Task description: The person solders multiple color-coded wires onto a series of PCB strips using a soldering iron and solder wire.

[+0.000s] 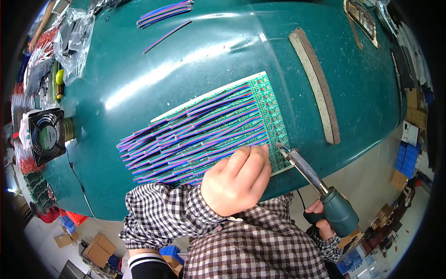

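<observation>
A green circuit board panel (269,107) with a pale edge lies tilted on the table. Rows of short multicoloured ribbon cables (186,132) cover it, their ends meeting a strip of small components on its right side. My left hand (239,179) rests over the lower rows, thumb and forefinger pinched at the end of a ribbon cable; the fingers hide most of it. In my right hand (319,218) is a soldering iron (310,173) with a green handle. Its tip touches or hovers just above the component strip, right beside my left fingertips.
A curved grey-brown bar (317,88) lies right of the panel. More ribbon cables (165,13) sit at the far side, one apart (167,36). A black fan (47,136) stands at the left edge, near plastic bags (74,44). A worn metal tray (361,19) is far right.
</observation>
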The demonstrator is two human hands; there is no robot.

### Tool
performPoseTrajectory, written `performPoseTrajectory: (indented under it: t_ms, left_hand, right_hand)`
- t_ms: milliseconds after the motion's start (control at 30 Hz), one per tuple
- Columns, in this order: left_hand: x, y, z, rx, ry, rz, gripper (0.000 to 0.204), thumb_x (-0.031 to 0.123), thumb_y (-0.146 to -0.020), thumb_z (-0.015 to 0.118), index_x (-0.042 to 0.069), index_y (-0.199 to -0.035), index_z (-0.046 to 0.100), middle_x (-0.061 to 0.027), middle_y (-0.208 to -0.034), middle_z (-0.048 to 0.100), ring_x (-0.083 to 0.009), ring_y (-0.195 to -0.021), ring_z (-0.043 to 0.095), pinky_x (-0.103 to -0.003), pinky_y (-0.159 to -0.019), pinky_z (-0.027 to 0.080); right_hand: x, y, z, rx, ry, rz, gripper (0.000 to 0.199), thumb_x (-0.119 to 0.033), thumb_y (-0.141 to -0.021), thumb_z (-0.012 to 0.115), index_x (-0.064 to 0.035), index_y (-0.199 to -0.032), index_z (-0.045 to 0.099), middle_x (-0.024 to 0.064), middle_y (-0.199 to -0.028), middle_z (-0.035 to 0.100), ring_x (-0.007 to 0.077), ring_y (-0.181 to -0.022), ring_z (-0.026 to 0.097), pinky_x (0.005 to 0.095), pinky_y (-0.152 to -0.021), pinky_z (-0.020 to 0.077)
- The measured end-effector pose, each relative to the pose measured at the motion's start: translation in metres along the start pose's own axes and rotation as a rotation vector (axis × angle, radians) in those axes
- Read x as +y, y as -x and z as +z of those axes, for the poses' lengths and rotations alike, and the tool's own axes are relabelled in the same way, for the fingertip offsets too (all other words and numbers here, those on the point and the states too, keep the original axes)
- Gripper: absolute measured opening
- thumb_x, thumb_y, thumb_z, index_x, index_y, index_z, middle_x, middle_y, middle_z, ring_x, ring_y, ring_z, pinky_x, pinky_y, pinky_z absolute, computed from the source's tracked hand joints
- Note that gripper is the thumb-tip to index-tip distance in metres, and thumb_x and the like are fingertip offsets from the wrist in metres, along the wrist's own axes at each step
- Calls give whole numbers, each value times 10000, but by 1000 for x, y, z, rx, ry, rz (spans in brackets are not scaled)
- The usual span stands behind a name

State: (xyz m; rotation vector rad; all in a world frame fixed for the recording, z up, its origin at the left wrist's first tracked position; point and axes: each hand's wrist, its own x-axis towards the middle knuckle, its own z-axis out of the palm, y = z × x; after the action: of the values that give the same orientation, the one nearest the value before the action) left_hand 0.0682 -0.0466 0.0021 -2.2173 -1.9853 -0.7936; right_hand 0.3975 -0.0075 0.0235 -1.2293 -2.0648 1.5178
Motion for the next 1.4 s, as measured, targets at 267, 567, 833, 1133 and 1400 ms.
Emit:
performPoseTrajectory:
  t_ms: [267,567,833,1133,1400]
  left_hand:
    - [0,1,1,-13,-41,30,267,76,-737,714,-22,-984,736,-91,-1011,660,-203,-892,653,-257,-666,519]
    - [1,-1,-4,-32,-40,-22,319,113,-733,682,-17,-1021,730,-78,-991,643,-180,-936,662,-246,-665,524]
    - [-1,0,0,-28,-32,48,325,117,-736,684,1,-1036,733,-56,-987,642,-183,-914,652,-252,-724,523]
    - [-2,1,2,-22,-18,61,323,121,-733,685,5,-1030,731,-62,-1000,646,-187,-918,645,-255,-725,518]
    - [-1,2,2,-34,18,22,346,135,-708,674,2,-1022,727,-63,-1008,641,-188,-924,641,-254,-715,514]
  right_hand:
    - [-44,-30,23,199,29,142,565,-725,-797,764,-161,-820,773,-78,-782,744,185,-702,667,365,-696,528]
    - [-40,-26,22,223,72,142,537,-727,-778,771,-190,-789,780,-87,-751,720,183,-695,657,366,-675,514]
    - [-38,-26,23,226,34,137,566,-718,-785,774,-154,-837,782,-90,-763,739,159,-692,649,355,-657,514]
    - [-37,-25,23,227,-15,137,554,-690,-771,810,-143,-843,770,-69,-773,746,162,-689,665,346,-658,528]
    - [-46,-30,19,157,8,155,540,-672,-772,823,-142,-853,767,-41,-787,744,188,-716,691,356,-686,542]
